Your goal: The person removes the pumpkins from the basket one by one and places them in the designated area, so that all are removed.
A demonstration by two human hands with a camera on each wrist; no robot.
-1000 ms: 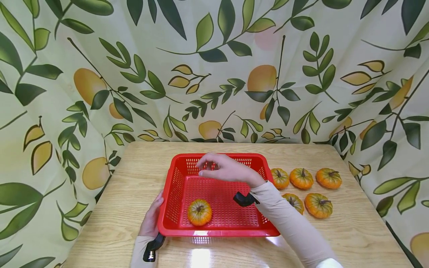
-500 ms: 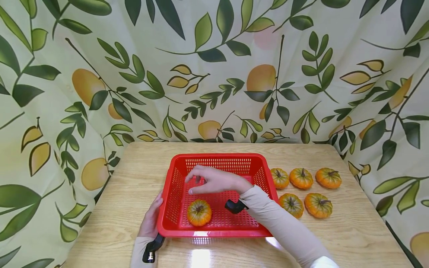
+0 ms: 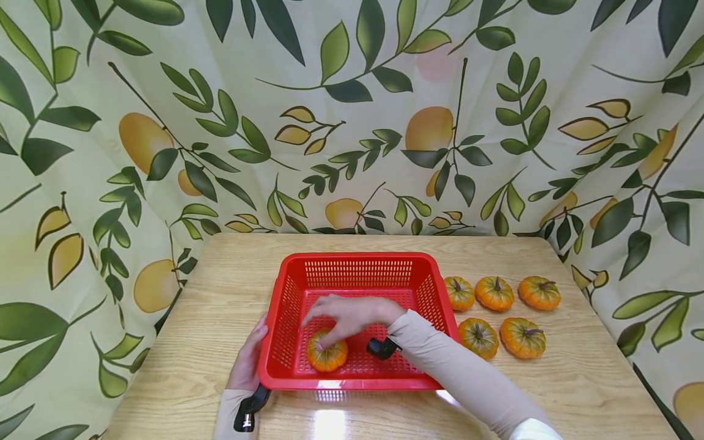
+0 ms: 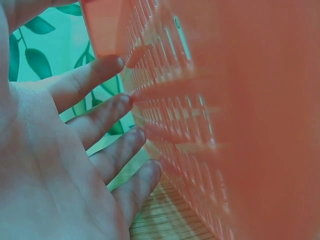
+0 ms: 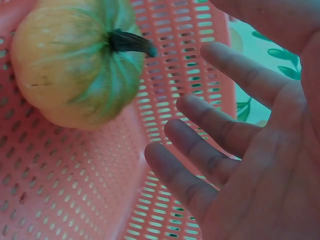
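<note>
A red plastic basket (image 3: pixel 379 382) with slotted walls stands on the table. Inside it, toward the front left, sits one small orange pumpkin (image 3: pixel 328 359) with a dark stem. My right hand (image 3: pixel 352 318) hangs over that pumpkin, fingers spread and thumb overlapping it in the head view. In the right wrist view the pumpkin (image 5: pixel 75 65) lies apart from the fingers (image 5: pixel 187 175), with nothing in the grasp. My left hand (image 3: pixel 250 357) is against the basket's left side. The left wrist view has its straight fingertips (image 4: pixel 142 135) right at the slotted wall (image 4: pixel 170 105).
Several more small pumpkins stand in two rows right of the basket, among them a front one (image 3: pixel 522 337) and a back one (image 3: pixel 495 293). A leaf-patterned cloth (image 3: pixel 352 153) hangs behind the wooden table (image 3: pixel 231 269).
My right hand has come from the basket's far side toward the front and down to the pumpkin inside, its fingers spreading. The left hand and the basket stay in place.
</note>
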